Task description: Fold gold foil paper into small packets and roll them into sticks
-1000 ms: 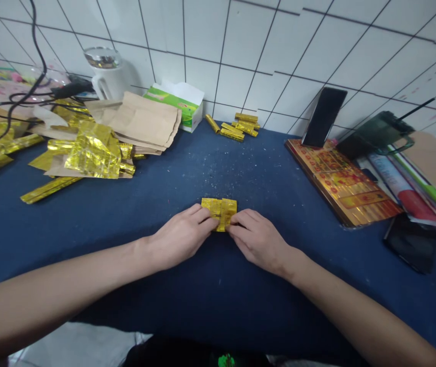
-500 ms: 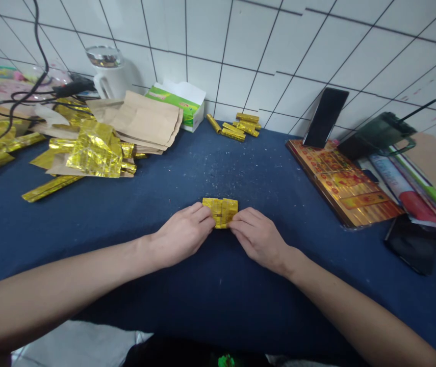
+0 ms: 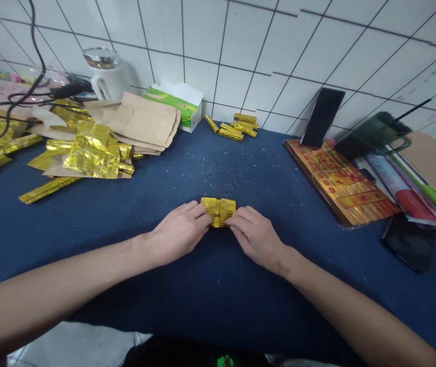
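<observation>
Holding a folded gold foil packet (image 3: pixel 218 211) in a narrow grip: the left hand (image 3: pixel 175 234) presses its left end, the right hand (image 3: pixel 256 238) its right end. The packet lies flat on the blue table cover (image 3: pixel 218 290), near the table's middle. Risk: uneven pressure could tear the thin foil or let the folds spring open. Gold foil bars (image 3: pixel 237 125) lie well ahead by the wall; crumpled foil (image 3: pixel 92 154) sits well apart to the left.

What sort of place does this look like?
Probably a home craft corner: a navy cloth-covered table against a white tiled wall, with a white kettle nearby and a folded gold foil packet held between both hands.
</observation>
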Action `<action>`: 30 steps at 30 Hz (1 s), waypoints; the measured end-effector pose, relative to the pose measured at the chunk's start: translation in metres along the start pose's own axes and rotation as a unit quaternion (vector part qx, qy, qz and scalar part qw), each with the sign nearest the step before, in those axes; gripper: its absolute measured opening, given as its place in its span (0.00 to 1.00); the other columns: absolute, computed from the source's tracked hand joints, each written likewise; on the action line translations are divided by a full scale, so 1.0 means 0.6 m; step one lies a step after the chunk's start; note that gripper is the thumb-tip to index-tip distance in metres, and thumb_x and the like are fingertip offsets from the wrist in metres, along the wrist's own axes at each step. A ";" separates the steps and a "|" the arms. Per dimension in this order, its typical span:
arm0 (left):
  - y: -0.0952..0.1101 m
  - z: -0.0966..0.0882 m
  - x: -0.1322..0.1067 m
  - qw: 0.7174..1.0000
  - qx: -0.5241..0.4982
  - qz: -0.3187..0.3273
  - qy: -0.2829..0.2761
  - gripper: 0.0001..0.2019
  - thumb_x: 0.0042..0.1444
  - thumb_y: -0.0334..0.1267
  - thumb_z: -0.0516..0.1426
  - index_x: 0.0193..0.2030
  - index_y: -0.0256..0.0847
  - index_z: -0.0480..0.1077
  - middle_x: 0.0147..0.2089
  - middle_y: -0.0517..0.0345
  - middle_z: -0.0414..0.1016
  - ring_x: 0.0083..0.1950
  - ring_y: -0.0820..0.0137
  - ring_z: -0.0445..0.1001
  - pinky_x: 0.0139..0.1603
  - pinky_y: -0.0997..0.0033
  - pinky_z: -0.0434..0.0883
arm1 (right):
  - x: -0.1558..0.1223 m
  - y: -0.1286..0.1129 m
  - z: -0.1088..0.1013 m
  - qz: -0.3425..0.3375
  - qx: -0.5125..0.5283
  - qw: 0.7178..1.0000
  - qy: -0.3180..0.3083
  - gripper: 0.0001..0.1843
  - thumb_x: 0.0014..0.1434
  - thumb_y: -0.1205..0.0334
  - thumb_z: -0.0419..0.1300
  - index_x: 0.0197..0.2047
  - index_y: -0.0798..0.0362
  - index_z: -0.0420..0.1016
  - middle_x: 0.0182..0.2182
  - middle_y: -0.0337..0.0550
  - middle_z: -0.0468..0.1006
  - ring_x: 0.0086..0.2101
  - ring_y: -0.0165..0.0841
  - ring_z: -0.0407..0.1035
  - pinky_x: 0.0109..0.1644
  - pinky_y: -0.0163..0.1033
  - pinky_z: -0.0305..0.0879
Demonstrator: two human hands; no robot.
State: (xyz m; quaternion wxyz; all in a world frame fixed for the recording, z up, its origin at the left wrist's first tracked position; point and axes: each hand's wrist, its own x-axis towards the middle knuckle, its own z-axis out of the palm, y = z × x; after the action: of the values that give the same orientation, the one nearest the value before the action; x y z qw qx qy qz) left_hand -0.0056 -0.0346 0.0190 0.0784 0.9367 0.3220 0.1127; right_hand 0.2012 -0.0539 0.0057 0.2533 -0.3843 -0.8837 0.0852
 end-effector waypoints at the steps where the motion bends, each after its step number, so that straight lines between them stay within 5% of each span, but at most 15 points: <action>1: -0.001 0.001 0.000 1.000 0.000 0.002 0.005 0.11 0.59 0.30 0.46 0.36 0.35 0.69 0.34 0.52 0.68 0.37 0.67 0.66 0.39 0.66 0.67 | 0.000 -0.001 -0.001 -0.001 -0.008 1.000 -0.005 0.12 0.60 0.71 0.48 0.34 0.57 0.72 0.30 0.46 0.72 0.31 0.34 0.63 0.36 0.40 0.63; 15: -0.003 0.007 -0.001 0.999 -0.004 0.044 0.031 0.10 0.58 0.28 0.47 0.34 0.35 0.69 0.37 0.52 0.70 0.40 0.68 0.68 0.43 0.65 0.68 | -0.002 -0.001 -0.005 -0.040 -0.064 0.996 -0.046 0.10 0.59 0.70 0.50 0.34 0.56 0.73 0.29 0.45 0.71 0.31 0.33 0.61 0.35 0.40 0.63; 21: -0.005 0.010 -0.004 0.996 -0.013 0.079 0.046 0.09 0.59 0.27 0.47 0.34 0.34 0.67 0.41 0.50 0.71 0.44 0.68 0.69 0.49 0.66 0.68 | 0.000 -0.005 -0.008 -0.071 -0.038 0.996 -0.044 0.12 0.59 0.73 0.48 0.34 0.56 0.73 0.37 0.48 0.74 0.40 0.35 0.66 0.46 0.44 0.66; 30: 0.002 0.007 -0.004 0.996 0.023 0.089 0.012 0.12 0.60 0.30 0.46 0.47 0.35 0.66 0.45 0.49 0.69 0.47 0.66 0.67 0.49 0.64 0.69 | 0.003 -0.003 -0.011 -0.084 0.005 0.995 -0.051 0.13 0.59 0.73 0.48 0.36 0.57 0.73 0.39 0.48 0.76 0.43 0.34 0.68 0.51 0.44 0.66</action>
State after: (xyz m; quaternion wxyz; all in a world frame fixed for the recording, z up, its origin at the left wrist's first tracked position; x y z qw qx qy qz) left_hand -0.0057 -0.0372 0.0147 0.0424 0.9618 0.2408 0.1228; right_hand 0.2024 -0.0543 0.0130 0.2165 -0.3022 -0.9242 0.0877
